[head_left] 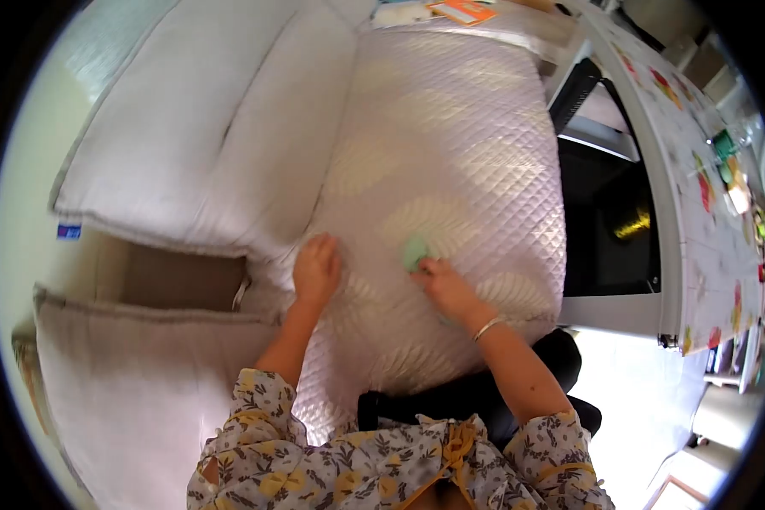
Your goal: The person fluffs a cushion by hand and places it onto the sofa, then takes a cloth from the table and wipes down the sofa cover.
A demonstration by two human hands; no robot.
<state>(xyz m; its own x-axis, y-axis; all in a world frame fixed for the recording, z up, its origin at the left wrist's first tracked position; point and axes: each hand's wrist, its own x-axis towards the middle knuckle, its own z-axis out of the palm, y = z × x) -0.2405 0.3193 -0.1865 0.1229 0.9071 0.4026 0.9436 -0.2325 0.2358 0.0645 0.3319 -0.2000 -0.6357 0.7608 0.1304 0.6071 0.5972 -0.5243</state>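
Note:
My right hand (446, 291) is closed on a small mint-green rounded object (416, 252), held low against the quilted sofa cover (450, 153). Its exact kind does not show; it could be soft or stiff. Close to the crease between seat and backrest, my left hand (317, 270) rests palm down on the cover, fingers a little bent and nothing visible in them. The cover is pale, with a diamond stitch and shiny leaf shapes.
Grey back cushions (204, 127) line the left, with a gap (183, 279) between two of them. On the right stands a table with a flowered top (697, 178) and a dark shelf (608, 225). An orange-and-white packet (463, 11) lies at the sofa's far end.

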